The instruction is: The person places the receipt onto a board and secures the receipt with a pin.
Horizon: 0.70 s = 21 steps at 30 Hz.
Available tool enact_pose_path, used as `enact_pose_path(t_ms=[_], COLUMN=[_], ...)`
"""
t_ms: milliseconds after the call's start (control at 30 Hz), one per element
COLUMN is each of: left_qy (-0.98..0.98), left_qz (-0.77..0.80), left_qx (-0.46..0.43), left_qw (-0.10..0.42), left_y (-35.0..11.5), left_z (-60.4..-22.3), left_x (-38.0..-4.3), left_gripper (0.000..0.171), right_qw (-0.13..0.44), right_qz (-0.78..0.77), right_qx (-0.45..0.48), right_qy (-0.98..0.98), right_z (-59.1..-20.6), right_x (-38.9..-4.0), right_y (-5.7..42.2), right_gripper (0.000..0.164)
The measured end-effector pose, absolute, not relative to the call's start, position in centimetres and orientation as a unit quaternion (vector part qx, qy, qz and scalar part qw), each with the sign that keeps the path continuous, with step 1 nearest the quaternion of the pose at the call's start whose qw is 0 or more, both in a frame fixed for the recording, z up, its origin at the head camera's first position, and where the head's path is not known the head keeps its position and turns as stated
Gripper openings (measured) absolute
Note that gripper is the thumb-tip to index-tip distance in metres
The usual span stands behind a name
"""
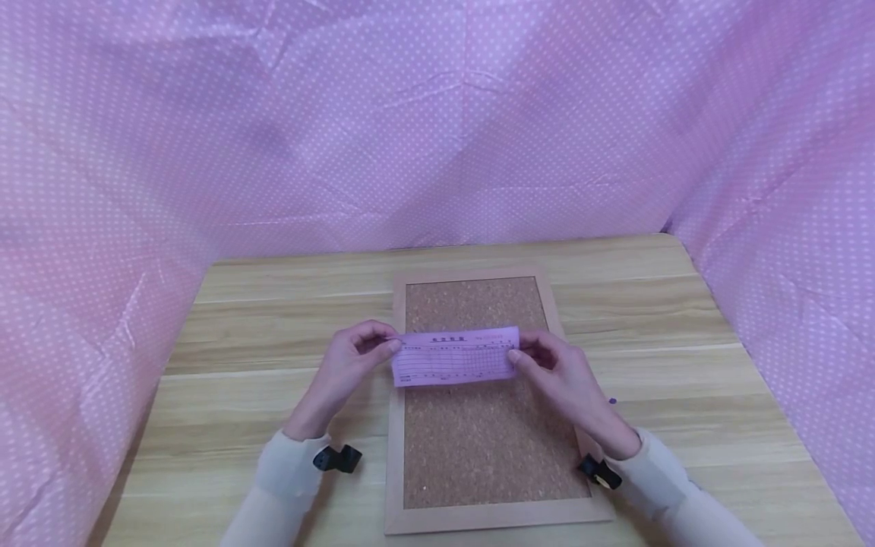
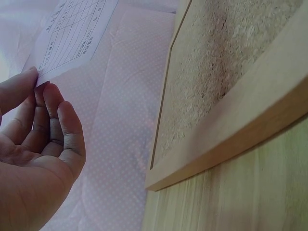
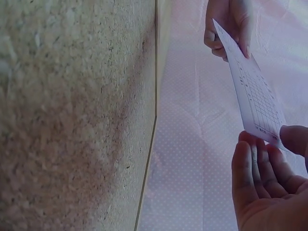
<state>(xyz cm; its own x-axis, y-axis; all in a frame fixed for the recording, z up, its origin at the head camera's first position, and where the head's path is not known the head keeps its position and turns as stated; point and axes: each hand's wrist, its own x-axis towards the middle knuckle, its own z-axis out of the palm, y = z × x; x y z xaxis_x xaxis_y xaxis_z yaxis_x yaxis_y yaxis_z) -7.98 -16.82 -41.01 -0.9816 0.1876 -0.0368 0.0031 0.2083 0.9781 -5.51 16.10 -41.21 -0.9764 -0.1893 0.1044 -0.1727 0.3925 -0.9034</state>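
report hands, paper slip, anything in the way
Left hand, right hand: pinching opposite ends of paper slip. Slip held above corkboard, not touching. No obstruction visible between them.

Your left grip point(image 1: 344, 368) and right grip point(image 1: 562, 375) pinch opposite ends of a purple printed slip point(image 1: 454, 358) over the framed cork board point(image 1: 478, 456), which lies on the worktop point(image 1: 239, 410) before pink dotted fabric point(image 1: 410, 152).

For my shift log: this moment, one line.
left hand: pinches purple rectangular paper slip | right hand: pinches opposite end | slip: above brown wood-framed corkboard
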Motion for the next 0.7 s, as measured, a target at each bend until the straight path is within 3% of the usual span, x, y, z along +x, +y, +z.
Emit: enact_pose_path(t_ms=[267, 700], left_qy=[0.773, 0.775], left_qz=[0.626, 0.627], left_qx=[0.066, 0.04], left_qw=[0.08, 0.069], left_y=[-16.1, -15.0], left_z=[-41.1, -40.9], left_x=[-8.0, -8.2], left_gripper=[0.019, 0.02], right_qw=[0.018, 0.032], right_qz=[-0.539, -0.526], right_qx=[-0.079, -0.043], right_qy=[0.838, 0.849], right_z=[-41.2, -41.6], right_x=[-5.5, -6.2], right_y=[16.2, 16.9], right_gripper=[0.012, 0.018])
